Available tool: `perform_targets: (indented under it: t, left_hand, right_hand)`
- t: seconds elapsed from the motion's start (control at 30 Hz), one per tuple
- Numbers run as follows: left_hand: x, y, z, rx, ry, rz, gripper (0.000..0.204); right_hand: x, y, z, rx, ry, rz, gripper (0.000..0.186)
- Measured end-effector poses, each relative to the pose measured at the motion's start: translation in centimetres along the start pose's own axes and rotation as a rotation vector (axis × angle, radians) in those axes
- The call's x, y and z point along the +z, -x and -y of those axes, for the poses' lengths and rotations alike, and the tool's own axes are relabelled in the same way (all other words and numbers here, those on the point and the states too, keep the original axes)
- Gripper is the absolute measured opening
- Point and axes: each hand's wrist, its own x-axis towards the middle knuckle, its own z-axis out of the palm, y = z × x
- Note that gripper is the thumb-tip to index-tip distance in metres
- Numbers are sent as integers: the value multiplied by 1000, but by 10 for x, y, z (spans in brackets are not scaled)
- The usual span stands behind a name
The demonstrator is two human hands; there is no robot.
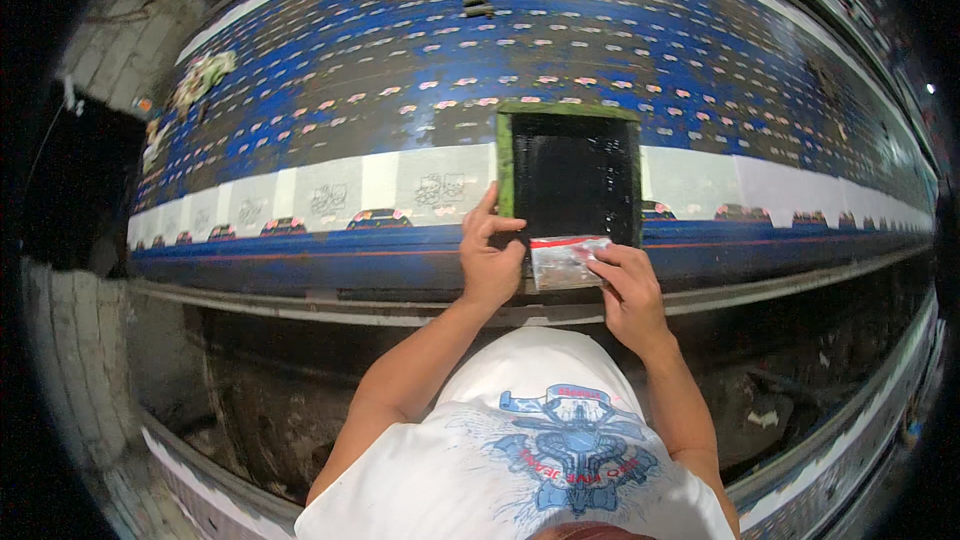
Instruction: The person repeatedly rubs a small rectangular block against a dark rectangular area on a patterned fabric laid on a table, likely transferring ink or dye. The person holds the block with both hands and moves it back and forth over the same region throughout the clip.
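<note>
A screen printing frame (507,165) with a green border and black, glossy mesh lies on the long printing table. My left hand (489,252) is at its lower left corner, with one finger along the outer left side and others curled over the corner. My right hand (632,292) pinches the right end of a small clear plastic piece with a red strip along its top, like a zip bag (562,262). This piece lies across the frame's near edge and hides part of it. Its left end comes close to my left thumb.
White fabric panels (375,185) with printed car pictures and line drawings run along the near side of the table (390,70). Small grey pieces (478,6) lie farther back. A crumpled cloth (205,78) sits at the far left. A rail (300,302) borders the table's near edge.
</note>
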Motion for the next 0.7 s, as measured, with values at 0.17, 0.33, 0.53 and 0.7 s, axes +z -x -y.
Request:
perform_targets:
  t: [0.17,0.33,0.53,0.7]
  left_hand:
    - [18,2,-2,-85,17,-17,28]
    - [20,1,-3,-140,7,9,26]
    - [20,-1,0,-171,-18,33,26]
    - [23,-1,-1,-168,-29,43,32]
  right_hand:
    - [-22,-2,-15,-87,40,102,44]
    - [-28,-21,-9,-225,180,180,47]
    - [-40,-53,-14,-281,255,382,38]
    - [-51,-115,-44,-159,182,592,41]
